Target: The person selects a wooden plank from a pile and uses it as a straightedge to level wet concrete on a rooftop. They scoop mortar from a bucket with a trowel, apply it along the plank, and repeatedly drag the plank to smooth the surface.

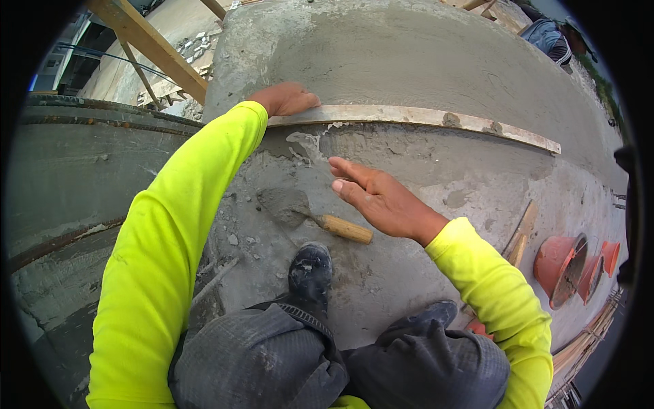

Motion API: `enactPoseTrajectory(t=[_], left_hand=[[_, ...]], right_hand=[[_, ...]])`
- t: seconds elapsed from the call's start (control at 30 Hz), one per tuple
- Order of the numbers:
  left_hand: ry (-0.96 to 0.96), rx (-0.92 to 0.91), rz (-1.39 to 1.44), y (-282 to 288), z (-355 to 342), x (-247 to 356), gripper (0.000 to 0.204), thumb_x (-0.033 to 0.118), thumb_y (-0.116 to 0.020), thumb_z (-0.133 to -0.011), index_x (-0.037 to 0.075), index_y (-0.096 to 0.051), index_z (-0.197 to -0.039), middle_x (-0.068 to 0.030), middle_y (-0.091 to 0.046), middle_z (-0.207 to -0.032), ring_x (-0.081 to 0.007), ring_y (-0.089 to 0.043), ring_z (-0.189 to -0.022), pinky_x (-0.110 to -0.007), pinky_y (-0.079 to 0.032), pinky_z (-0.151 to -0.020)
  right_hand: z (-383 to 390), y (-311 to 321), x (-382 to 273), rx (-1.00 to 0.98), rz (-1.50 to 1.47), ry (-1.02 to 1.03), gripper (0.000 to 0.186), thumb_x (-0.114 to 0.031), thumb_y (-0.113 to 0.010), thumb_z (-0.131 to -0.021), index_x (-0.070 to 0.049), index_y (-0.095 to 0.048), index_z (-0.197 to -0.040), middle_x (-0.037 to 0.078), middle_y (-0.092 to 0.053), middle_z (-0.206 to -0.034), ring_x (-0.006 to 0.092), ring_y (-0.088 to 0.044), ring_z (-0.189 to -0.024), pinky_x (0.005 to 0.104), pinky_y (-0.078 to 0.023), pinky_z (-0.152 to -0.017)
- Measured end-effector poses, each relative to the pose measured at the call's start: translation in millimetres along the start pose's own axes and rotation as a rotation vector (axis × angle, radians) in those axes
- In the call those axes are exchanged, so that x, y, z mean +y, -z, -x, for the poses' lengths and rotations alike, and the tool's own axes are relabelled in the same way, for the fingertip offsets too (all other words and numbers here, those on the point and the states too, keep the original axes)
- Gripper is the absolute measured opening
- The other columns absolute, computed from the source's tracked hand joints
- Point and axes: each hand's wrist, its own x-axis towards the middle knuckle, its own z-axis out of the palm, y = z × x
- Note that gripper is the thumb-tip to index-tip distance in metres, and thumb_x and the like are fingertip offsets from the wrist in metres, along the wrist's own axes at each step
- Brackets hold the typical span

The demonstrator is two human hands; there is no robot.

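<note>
My left hand point(287, 100) is closed on the left end of a long, pale straightedge point(409, 116), which is spotted with grey mortar. The straightedge lies across the slab along the near side of a smooth band of wet mortar point(368, 58). My right hand point(388, 201) is held out with its fingers stretched and the thumb apart, and holds nothing. Just below it, a trowel point(346, 228) with a wooden handle rests on the slab, its blade coated in mortar. Rougher mortar point(388, 143) borders the straightedge's near side.
My boots point(310, 269) stand on the slab near the trowel. Several orange-red buckets point(555, 266) lie at the right, beside a wooden tool point(523, 232). Timber point(153, 44) slants across the upper left above a formwork panel point(95, 163). Another person point(545, 37) is at the far right.
</note>
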Motion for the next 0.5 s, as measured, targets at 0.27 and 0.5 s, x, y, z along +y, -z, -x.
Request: enactPoseTrajectory(t=[0.27,0.5], left_hand=[[-0.044,-0.078,0.078,9.3,-12.6,-1.3,0.054,0.045,-0.049,-0.092,0.006,-0.076,-0.117,-0.0156,-0.075,-0.115,-0.0313,-0.069,-0.105,-0.038,-0.05,-0.098],[-0.051,-0.181,0.069,15.9,-26.8,1.6,0.058,0.044,-0.044,-0.094,0.001,-0.075,-0.117,-0.0184,-0.074,-0.117,-0.0286,-0.07,-0.107,-0.038,-0.054,-0.096]], right_hand=[[-8.2,-18.4,51.3,-0.265,0.804,0.122,0.041,-0.026,-0.068,-0.094,0.006,-0.058,-0.116,0.025,-0.062,-0.103,0.0403,-0.064,-0.097,0.0507,-0.051,-0.088],[7.2,-101.3,110.2,-0.055,0.619,-0.002,0.044,-0.022,-0.069,-0.088,0.001,-0.051,-0.12,0.026,-0.061,-0.111,0.0446,-0.064,-0.095,0.0541,-0.052,-0.083]])
